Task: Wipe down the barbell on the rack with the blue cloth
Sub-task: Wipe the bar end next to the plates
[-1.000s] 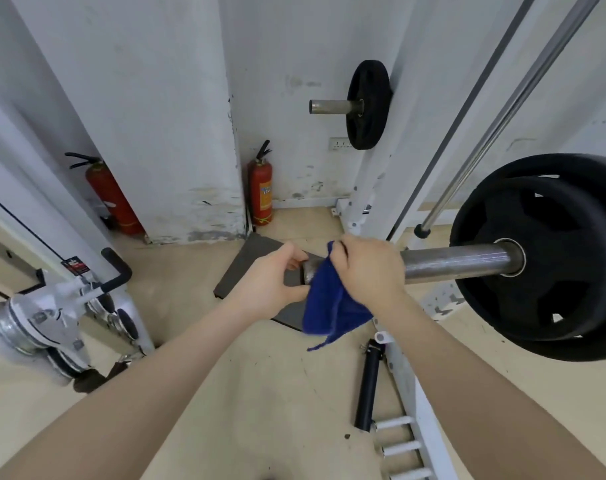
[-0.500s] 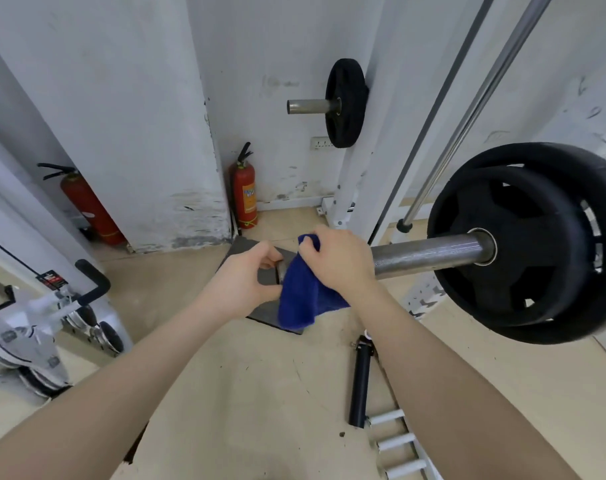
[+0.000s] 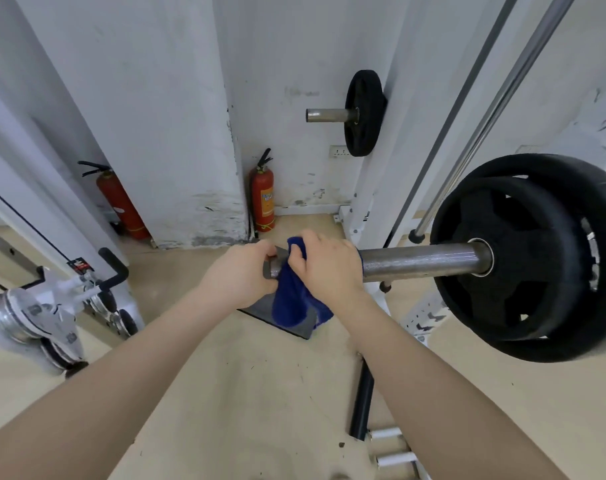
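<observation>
At the free end of the bar, both hands are working close together. The right hand (image 3: 329, 268) is closing over the bar (image 3: 419, 261) from above with its fingers curled, and it is pressing the blue cloth (image 3: 291, 299) against the metal; a thin edge of blue is showing at the wrist side too. Most of the cloth is hanging down below the bar in a loose fold. The left hand (image 3: 242, 275) is sitting just beside it at the very tip of the bar, fingers bent around the end, touching the metal and the cloth's edge; how firmly it is gripping cannot be told.

Beyond the right hand, the bare grey bar is running to the right into two large black weight plates (image 3: 536, 265). Under the hands, a dark flat mat (image 3: 294, 327) is lying on the tan floor (image 3: 246, 393), and a black tube (image 3: 362, 403) is lying nearer the person beside some white pegs (image 3: 391, 459). Farther off, a red fire extinguisher (image 3: 264, 199) is standing against the white wall, with a second extinguisher (image 3: 121, 202) leaning to the left. A smaller plate (image 3: 363, 112) is hanging on a peg on the white rack post (image 3: 374, 188), and a shiny slanted rod (image 3: 502, 98) is crossing the upper right.
</observation>
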Demonstrator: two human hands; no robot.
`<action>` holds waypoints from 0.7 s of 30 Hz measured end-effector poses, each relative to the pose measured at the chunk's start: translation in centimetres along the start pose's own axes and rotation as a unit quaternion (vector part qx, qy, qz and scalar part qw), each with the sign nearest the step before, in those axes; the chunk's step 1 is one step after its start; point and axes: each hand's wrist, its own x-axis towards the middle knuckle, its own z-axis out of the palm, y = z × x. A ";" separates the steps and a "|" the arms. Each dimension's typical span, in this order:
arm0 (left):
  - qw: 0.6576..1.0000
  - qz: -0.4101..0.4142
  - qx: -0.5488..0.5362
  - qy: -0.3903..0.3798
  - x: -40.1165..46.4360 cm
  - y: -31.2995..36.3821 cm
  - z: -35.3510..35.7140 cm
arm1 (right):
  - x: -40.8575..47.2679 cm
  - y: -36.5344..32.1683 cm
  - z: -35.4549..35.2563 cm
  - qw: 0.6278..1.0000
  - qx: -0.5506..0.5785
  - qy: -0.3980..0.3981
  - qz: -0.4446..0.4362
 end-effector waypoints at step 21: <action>0.981 -0.024 0.184 0.055 -0.1 4.9 2.4 | -3.6 3.3 2.2 0.991 0.018 0.103 -0.081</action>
